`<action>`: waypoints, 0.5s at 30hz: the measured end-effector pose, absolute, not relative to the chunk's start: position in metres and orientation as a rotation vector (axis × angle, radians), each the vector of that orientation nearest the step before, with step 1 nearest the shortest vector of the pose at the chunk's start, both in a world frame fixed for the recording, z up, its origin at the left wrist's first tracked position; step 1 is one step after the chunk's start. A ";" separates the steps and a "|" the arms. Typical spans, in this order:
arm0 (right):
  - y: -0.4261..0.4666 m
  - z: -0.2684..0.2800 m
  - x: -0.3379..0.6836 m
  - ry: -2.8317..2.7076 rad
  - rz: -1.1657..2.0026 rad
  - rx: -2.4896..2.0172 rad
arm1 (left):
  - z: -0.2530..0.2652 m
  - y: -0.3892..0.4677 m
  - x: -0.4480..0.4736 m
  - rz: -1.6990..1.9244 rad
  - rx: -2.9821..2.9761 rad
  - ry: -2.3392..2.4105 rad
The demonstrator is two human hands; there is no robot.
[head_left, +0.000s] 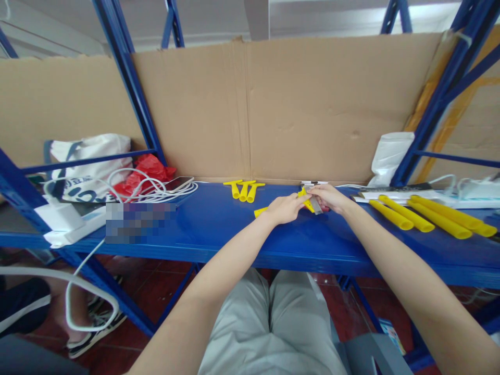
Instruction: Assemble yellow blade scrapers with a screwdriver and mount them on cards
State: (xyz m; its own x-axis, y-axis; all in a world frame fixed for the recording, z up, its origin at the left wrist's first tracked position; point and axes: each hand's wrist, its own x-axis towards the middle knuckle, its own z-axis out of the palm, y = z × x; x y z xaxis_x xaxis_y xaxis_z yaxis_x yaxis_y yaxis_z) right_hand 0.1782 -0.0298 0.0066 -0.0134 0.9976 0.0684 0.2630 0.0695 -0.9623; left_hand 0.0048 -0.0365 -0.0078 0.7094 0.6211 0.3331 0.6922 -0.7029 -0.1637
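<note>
My left hand is closed around a yellow tool with a tube handle and a wide flat head, like a scraper. The round end of its handle sticks out left of my wrist. From the right, my right hand pinches at the same head, its fingertips close to those of the left. A flat grey metal strip shows below the fingers, against the yellow head. Something red is partly hidden under my right hand. Just behind my hands lies a small dark and silver item, too small to name.
Three yellow T-shaped tools lie at the back of the blue shelf. Several yellow tubes lie at right. White cables, a red bag and a power strip crowd the left. Cardboard stands behind. Another person's leg shows lower left.
</note>
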 end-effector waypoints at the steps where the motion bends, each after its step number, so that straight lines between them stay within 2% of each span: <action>1: -0.030 0.007 0.178 -1.433 1.022 -1.351 | -0.008 -0.036 0.005 -0.365 -2.642 -1.037; 10: -0.032 0.009 0.176 -1.410 1.012 -1.309 | -0.009 -0.031 0.005 -0.394 -2.640 -1.038; 15: -0.027 0.008 0.184 -1.423 0.822 -1.355 | -0.010 -0.030 0.003 -0.470 -2.649 -1.088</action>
